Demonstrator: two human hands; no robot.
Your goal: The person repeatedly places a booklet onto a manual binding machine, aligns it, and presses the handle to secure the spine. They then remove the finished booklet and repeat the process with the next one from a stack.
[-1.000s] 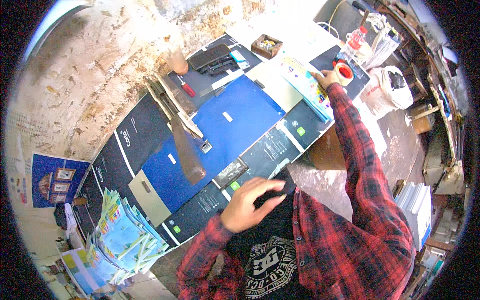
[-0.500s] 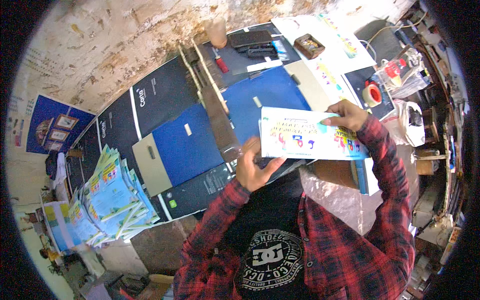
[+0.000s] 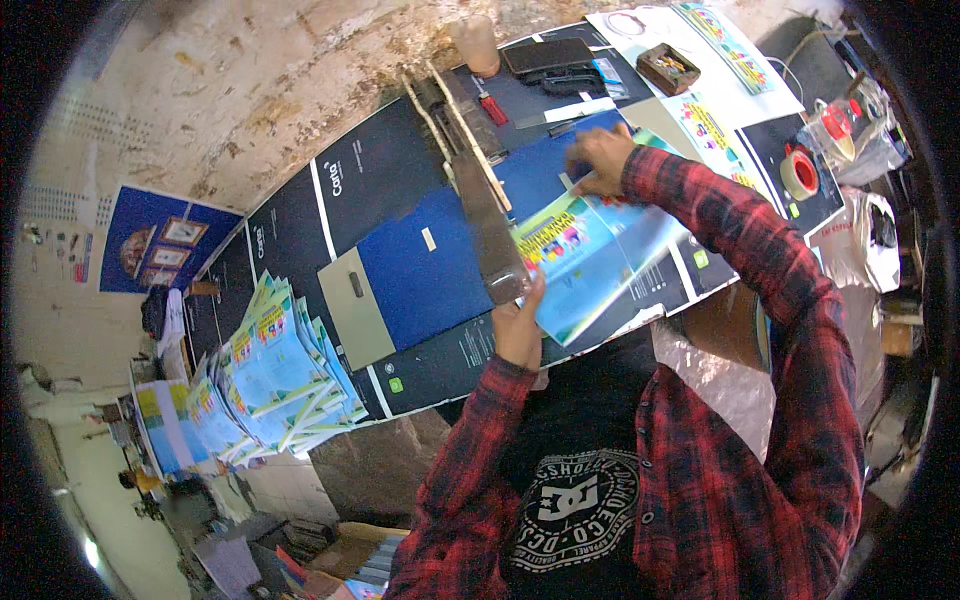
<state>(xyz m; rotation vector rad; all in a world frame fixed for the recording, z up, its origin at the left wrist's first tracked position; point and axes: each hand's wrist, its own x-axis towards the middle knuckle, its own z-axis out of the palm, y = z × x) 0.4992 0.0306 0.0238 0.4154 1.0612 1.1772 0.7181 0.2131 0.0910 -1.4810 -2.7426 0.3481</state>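
A light-blue printed sheet [image 3: 585,290] with bright lettering lies slanted over the blue board, its right side blurred. At its far edge, my right hand [image 3: 603,163] is bent down with fingers bunched against the sheet, smeared by motion. A long brown bar [image 3: 478,215] crosses the board at the sheet's left edge. My left hand [image 3: 520,332] is at the bar's rounded near end, thumb upright beside the sheet. Its other fingers are hidden. The blue board [image 3: 410,270] with a beige end strip reaches out to the left of the bar.
Stacked printed sheets [image 3: 270,365] fan out at the left end of the table. A red-handled tool [image 3: 491,103], dark phone-like slab [image 3: 548,56], small brown box [image 3: 668,70] and tape roll [image 3: 800,174] lie farther back. A rough wall [image 3: 290,90] borders the table.
The printed sheets were held up by my right hand, lettered side showing; now a sheet lies lower, spread with its blue part showing. My right hand has moved left and farther away. The view has shifted.
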